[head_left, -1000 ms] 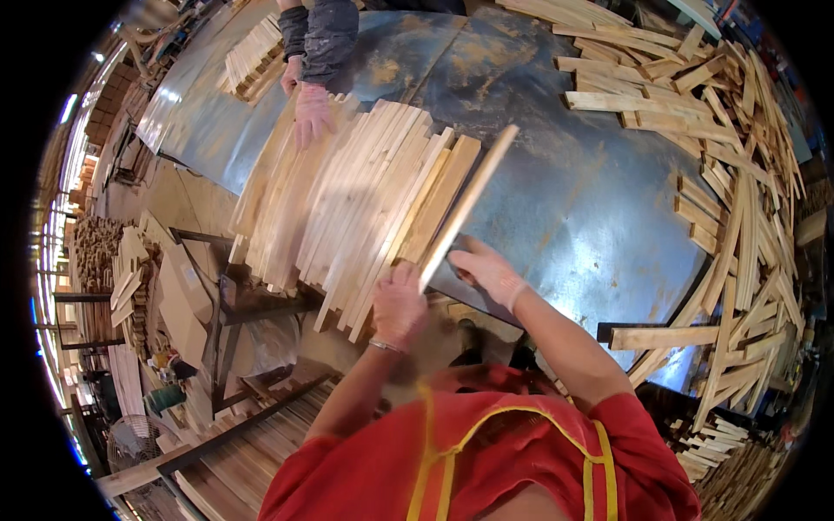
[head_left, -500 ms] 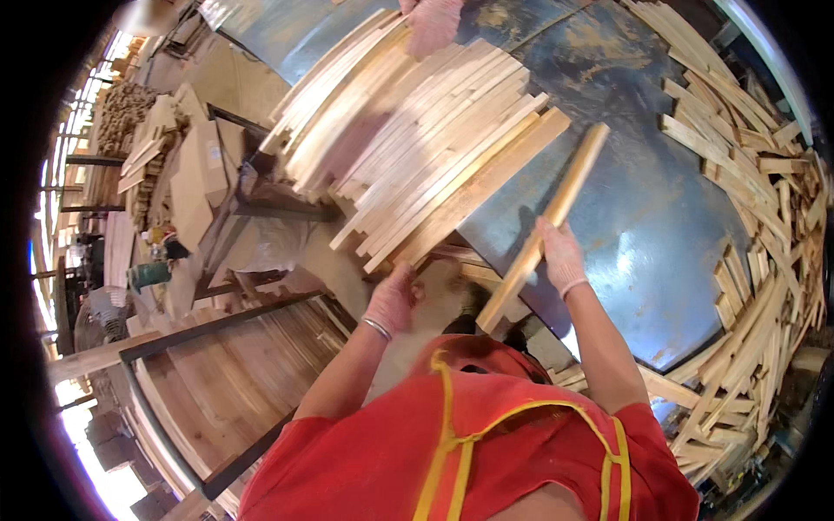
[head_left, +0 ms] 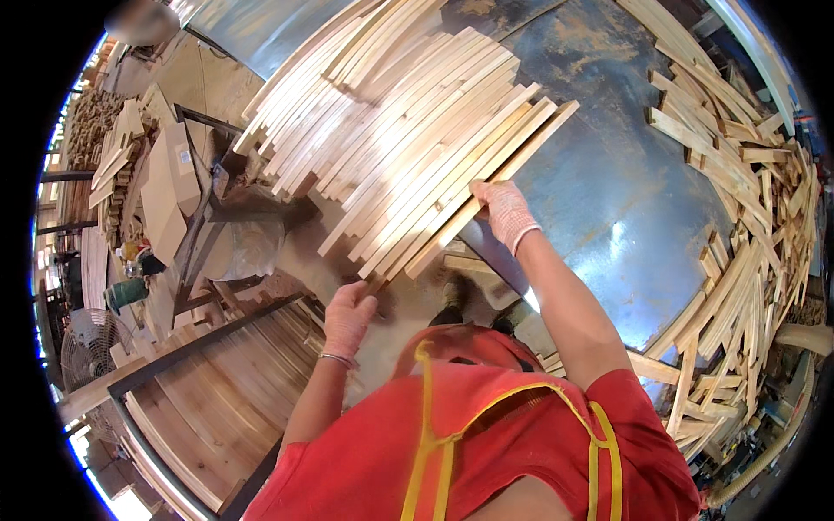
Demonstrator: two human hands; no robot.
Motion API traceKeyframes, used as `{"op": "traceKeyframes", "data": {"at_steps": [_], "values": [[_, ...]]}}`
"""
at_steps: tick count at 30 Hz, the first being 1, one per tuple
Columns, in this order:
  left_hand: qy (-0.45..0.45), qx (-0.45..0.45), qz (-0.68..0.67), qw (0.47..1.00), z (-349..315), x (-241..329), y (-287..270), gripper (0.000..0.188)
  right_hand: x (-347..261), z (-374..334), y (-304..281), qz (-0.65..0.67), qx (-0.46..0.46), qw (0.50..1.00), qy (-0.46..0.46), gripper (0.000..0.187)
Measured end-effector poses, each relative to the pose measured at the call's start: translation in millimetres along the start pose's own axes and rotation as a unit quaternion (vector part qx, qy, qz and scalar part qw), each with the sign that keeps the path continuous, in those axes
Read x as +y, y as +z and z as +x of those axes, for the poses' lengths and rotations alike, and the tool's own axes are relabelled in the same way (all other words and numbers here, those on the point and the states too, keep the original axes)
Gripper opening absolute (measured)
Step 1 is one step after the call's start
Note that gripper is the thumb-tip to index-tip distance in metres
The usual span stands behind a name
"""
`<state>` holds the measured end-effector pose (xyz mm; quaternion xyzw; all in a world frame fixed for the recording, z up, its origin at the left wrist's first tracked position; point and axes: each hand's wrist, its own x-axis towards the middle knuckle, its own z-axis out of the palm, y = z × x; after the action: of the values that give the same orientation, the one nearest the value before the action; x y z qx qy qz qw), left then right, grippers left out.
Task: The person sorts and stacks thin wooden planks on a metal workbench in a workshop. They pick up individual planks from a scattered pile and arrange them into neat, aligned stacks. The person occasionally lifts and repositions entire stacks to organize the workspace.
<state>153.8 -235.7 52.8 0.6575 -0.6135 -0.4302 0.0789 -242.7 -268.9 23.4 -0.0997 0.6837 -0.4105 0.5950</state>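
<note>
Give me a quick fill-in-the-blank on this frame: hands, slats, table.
1. The right hand rests on the fanned pile of wooden ____.
2. The left hand, with a bracelet at its wrist, is at the pile's ____ end.
3. The wooden slats lie on a blue ____ table.
4. Loose offcuts are heaped along the table's ____ side.

Missing: slats; near; metal; right

Both arms reach fwd from the lower edge, red short sleeves, forearms bare. Left hand (head_left: 349, 314) in a thin pale glove, metal bangle at the wrist, fingers curled, palm facing away. Right hand (head_left: 505, 209) also gloved, arm stretched further out and higher, elbow nearly straight, fingers bent in a grip, thumb side up.
</note>
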Motion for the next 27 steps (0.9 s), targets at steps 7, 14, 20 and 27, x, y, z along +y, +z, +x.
{"op": "traceKeyframes", "data": {"at_steps": [7,14,20,27], "values": [[-0.174,-0.222,-0.4,0.872,43.6,-42.5,11.3,0.044,50.1,-49.1,-44.1,0.357,-0.046,0.923,-0.137,0.054],[-0.149,-0.199,-0.652,0.716,56.5,-40.5,53.0,0.034,48.5,-89.4,-40.7,0.401,0.022,0.913,-0.076,0.055],[-0.123,-0.207,-0.424,0.873,21.0,42.4,-27.6,0.062,64.9,-68.0,-16.2,0.289,0.035,0.955,-0.064,0.094],[0.024,-0.416,-0.154,0.896,78.9,171.2,-57.0,0.068,47.2,-64.2,-7.8,0.363,-0.04,0.924,-0.108,0.087]]}}
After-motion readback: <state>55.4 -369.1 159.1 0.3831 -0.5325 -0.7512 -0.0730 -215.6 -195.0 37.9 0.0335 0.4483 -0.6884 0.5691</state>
